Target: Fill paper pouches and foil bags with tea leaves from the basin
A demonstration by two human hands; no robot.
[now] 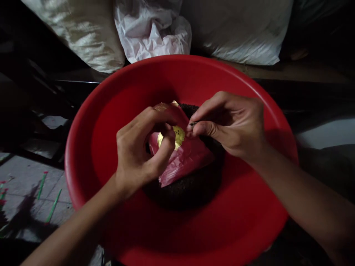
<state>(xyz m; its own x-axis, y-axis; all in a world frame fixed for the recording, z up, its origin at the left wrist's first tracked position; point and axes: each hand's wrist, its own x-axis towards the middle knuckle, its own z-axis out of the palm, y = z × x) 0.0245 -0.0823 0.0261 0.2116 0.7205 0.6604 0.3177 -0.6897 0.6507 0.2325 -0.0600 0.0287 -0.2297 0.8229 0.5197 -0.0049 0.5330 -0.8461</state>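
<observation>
Over a large red plastic basin [97,173], both hands hang near each other above a pink-red foil packet [185,162] with a gold label. The packet lies tilted on a heap of dark, fine-grained loose material [183,188]. My right hand [233,123] pinches a small dark piece [193,123] between thumb and fingertips. My left hand [144,147] is curled, with thumb and index fingertip brought together in front of the label; whatever may be between them is too small or hidden to name. It partly covers the packet's left side.
Behind the basin stand a pale woven sack [91,33], a crumpled white plastic bag [158,37] and another large pale sack [238,29]. At left, several green sticks with red ends [42,184] lie on the tiled floor [22,173]. The surroundings are dim.
</observation>
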